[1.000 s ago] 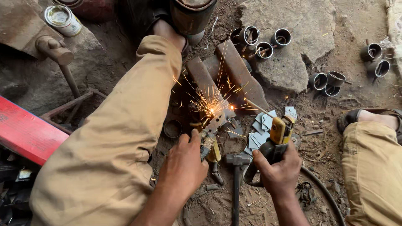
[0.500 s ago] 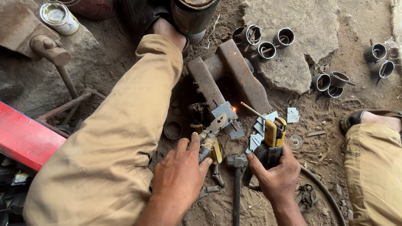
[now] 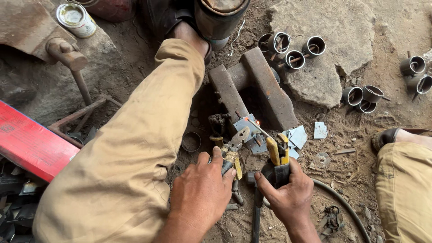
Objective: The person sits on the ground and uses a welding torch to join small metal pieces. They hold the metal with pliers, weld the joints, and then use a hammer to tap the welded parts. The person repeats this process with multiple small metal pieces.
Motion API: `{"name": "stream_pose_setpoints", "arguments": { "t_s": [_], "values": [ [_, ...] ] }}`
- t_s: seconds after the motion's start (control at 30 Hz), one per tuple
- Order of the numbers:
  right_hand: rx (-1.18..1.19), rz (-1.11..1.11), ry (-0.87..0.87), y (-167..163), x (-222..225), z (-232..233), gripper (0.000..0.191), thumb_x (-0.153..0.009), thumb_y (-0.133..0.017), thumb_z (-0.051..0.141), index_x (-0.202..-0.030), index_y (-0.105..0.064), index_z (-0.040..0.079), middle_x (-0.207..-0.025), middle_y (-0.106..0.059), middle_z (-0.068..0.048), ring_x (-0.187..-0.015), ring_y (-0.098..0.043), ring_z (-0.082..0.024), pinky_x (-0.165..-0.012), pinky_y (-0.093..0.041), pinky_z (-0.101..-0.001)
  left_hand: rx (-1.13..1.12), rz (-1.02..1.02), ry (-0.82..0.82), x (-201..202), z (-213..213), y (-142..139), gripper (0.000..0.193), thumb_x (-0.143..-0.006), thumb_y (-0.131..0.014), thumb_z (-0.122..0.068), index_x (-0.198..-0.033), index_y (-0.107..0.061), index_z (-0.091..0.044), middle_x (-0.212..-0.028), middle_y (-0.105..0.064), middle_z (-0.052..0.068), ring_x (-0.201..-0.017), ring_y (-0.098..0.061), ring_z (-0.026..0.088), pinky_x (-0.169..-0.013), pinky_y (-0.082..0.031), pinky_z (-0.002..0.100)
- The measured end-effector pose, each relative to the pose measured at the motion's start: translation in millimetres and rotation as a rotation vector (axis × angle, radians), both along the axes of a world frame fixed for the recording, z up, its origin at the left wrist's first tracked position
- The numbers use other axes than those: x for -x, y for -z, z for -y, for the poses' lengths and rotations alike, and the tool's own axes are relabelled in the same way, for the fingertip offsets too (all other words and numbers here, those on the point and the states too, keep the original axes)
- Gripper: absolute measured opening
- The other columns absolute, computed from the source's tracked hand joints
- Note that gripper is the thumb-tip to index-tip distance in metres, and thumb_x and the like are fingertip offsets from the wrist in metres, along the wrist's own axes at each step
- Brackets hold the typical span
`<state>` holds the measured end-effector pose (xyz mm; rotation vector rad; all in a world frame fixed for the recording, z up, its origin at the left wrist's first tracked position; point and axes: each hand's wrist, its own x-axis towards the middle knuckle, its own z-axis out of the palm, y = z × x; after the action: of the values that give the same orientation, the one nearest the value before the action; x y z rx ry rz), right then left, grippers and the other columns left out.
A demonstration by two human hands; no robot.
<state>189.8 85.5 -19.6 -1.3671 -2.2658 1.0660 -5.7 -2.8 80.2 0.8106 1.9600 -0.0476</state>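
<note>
A person sits on dirt ground, welding small metal pieces against a heavy iron block.

The bent leg in tan trousers fills the left and middle of the view, and the rusty iron block lies just beyond the hands. The left hand is closed around the handles of pliers, whose tips pinch a small grey metal plate resting at the near end of the block. The right hand grips a yellow-and-black electrode holder; its thin rod reaches up-left, the tip glowing orange on the plate. Short metal cups stand on a flat stone beyond.
</note>
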Motion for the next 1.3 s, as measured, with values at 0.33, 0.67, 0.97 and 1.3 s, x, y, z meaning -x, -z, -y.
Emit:
{"name": "stream_pose_setpoints", "arguments": {
  "t_s": [0.33,0.67,0.97,1.3],
  "values": [
    [0.061,0.007,0.011,-4.8,14.0,-5.2,0.034,-0.074,-0.084,0.024,-0.094,-0.066,0.003,-0.057,-0.072,-0.002,-0.045,-0.069,-0.009,-0.044,-0.055,-0.0264,-0.043,0.007,0.028,2.9,3.4,2.8,0.067,-0.103,-0.051,-0.041,-0.155,-0.028,-0.004,-0.137,-0.05,0.02,-0.114,-0.066,0.032,-0.089,-0.061,0.045],
    [0.062,0.013,-0.005,-6.9,16.5,-4.7,0.029,-0.075,-0.082,0.02,-0.094,-0.066,0.005,-0.058,-0.074,0.001,-0.046,-0.071,-0.009,-0.046,-0.057,-0.0241,-0.018,-0.025,0.03,0.8,6.9,4.1,0.043,-0.107,-0.052,-0.043,-0.123,-0.069,-0.007,-0.116,-0.071,0.02,-0.11,-0.071,0.032,-0.093,-0.059,0.045],
    [0.062,0.026,-0.03,4.6,6.6,-8.5,0.032,-0.076,-0.082,0.024,-0.097,-0.065,0.005,-0.06,-0.074,-0.001,-0.045,-0.071,-0.01,-0.045,-0.059,-0.0244,-0.052,0.007,0.02,-0.6,8.7,14.9,0.07,-0.102,-0.054,-0.036,-0.158,-0.026,-0.004,-0.139,-0.049,0.02,-0.116,-0.065,0.032,-0.091,-0.06,0.046],
    [-0.064,-0.137,-0.015,9.9,-0.7,-8.2,0.03,-0.082,-0.078,0.029,-0.096,-0.065,0.007,-0.07,-0.073,0.0,-0.055,-0.071,-0.01,-0.052,-0.061,-0.0255,-0.164,-0.065,-0.05,-1.3,9.9,11.2,0.063,-0.098,-0.058,-0.039,-0.148,-0.04,-0.006,-0.128,-0.057,0.017,-0.109,-0.066,0.037,-0.09,-0.056,0.049]
  ]
}}
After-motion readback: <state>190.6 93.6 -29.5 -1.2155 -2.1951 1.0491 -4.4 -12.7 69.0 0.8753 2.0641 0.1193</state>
